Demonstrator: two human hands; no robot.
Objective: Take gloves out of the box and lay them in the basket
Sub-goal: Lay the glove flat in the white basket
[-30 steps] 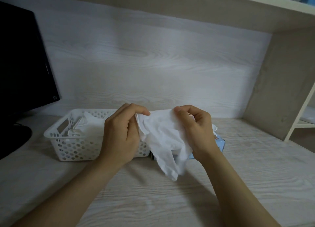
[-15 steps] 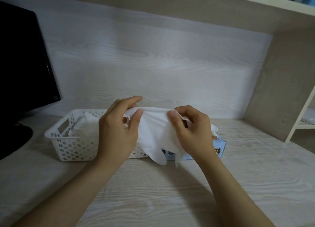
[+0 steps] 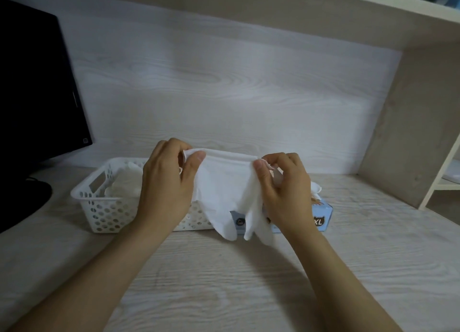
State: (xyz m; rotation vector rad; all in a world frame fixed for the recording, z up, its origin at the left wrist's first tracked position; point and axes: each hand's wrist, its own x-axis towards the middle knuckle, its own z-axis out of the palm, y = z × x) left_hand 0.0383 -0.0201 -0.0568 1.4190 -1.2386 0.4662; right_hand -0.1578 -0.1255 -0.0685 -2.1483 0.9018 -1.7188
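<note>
Pale desk, one glove being held spread between both hands

Pale wood-grain desk [image 3: 224,282] is carrying a white perforated basket [image 3: 99,207] on the left and a light blue box [image 3: 322,216] just beside it on the right, with a dark monitor [image 3: 37,82] standing at the far left. One white glove [image 3: 224,182] is being held in the air in front of both, clear of the desk. Its cuff is being pinched at the left corner by the left hand [image 3: 165,182] and at the right corner by the right hand [image 3: 283,189], thumb against fingers in each case.

Trouble is judged likely in three ways. The thin cuff could be torn if it is being pulled apart too hard. A corner could be lost from so light a pinch, and the glove dropped on the desk. The dangling fingers could be snagged on the basket's rim, leaving the glove draped over the wall.

The glove is looking thin, limp and matt, softly creased, with its fingers hanging down across the box's front. More white gloves [image 3: 124,184] are lying in the basket, and another [image 3: 315,189] is poking up from the box behind the right hand
</note>
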